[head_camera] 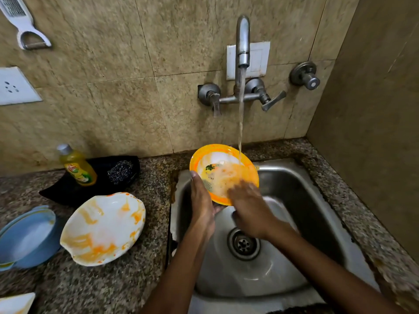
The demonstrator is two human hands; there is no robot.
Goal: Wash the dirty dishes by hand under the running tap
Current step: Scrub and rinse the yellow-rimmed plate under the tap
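The stainless steel sink (294, 189) catches the tap's runoff. Tilted over it, the orange-rimmed round plate (223, 173) meets the stream; the left hand (201, 200) grasps its rim, steadying it, while the right hand (248, 207) rubs its face, fingers blurred, seemingly extended.

The left hand (201, 200) is gripping the orange plate (223, 171) by its rim above the sink (317, 223). The right hand (249, 207) is pressing on the plate's face. Water from the tap (242, 41) is striking the plate's far edge. A stained white plate (103, 227) is lying left of the sink.
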